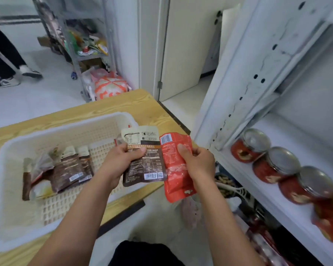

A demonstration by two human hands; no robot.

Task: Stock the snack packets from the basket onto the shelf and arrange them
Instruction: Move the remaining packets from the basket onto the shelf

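Observation:
My left hand grips brown-and-cream snack packets, back side up, over the right end of the white plastic basket. My right hand pinches a red snack packet beside them, its barcode at the top. Several more brown packets lie in the basket's left part. The white shelf stands to the right, apart from both hands.
The basket sits on a wooden table. Red tins with silver lids line the shelf's front edge. More goods lie on the lower shelf. A person's legs are at far left, and a cluttered rack stands behind.

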